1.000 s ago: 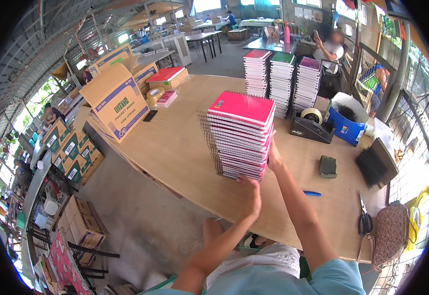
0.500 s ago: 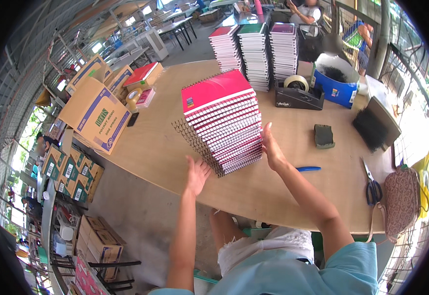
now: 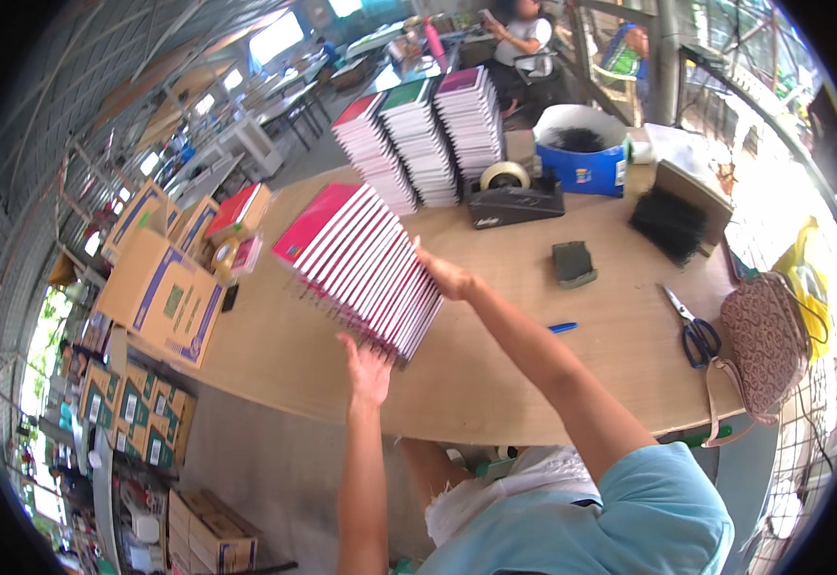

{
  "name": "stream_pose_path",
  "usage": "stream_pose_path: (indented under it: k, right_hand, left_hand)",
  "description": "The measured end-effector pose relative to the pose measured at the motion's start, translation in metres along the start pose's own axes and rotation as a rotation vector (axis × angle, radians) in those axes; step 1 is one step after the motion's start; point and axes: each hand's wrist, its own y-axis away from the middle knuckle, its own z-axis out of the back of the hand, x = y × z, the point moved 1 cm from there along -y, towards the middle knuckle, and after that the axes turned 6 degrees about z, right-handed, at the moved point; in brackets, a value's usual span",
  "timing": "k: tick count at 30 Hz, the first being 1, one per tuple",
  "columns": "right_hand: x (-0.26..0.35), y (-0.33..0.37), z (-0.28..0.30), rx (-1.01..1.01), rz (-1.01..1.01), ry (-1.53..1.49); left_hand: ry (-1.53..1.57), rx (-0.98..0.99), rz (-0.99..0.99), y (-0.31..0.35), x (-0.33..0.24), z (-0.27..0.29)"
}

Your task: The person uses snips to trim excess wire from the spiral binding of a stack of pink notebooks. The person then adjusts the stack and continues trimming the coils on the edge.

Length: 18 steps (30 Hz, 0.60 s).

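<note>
A tall stack of spiral notebooks (image 3: 361, 273) with magenta-red covers stands on the wooden table (image 3: 495, 383), leaning in my view toward the upper left. The wire coils bristle along its lower left side, and white page edges alternate with the covers. My right hand (image 3: 445, 276) lies with extended fingers against the right side of the stack. At the lower near corner, by the coils, my left hand (image 3: 371, 374) touches the stack with thumb spread apart; some of its fingertips are hard to make out.
Three notebook stacks (image 3: 418, 144) and a black tape dispenser (image 3: 516, 206) stand at the back. To the right are a blue bin (image 3: 581, 168), a brush (image 3: 673, 225), a dark block (image 3: 573, 264), a blue pen (image 3: 562, 328), scissors (image 3: 695, 335) and a patterned pouch (image 3: 767, 331). Cardboard boxes (image 3: 162, 297) flank the left.
The notebook stack has turned and its edges look more even, with its coils now toward the lower left. My right hand has moved higher along its side. The whole view has shifted.
</note>
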Motion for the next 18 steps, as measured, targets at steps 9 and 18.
stream_pose_path:
  k: [9, 18]
  right_hand:
    - [0.009, 0.021, 0.01, -0.043, 0.11, 0.118]
    - [0.04, 0.259, -0.009, -0.384, -0.03, 1.757]
  left_hand:
    - [0.015, -0.026, 0.052, -0.001, 0.007, -0.01]
    - [-0.676, -0.433, -0.382, 0.068, 0.028, 0.014]
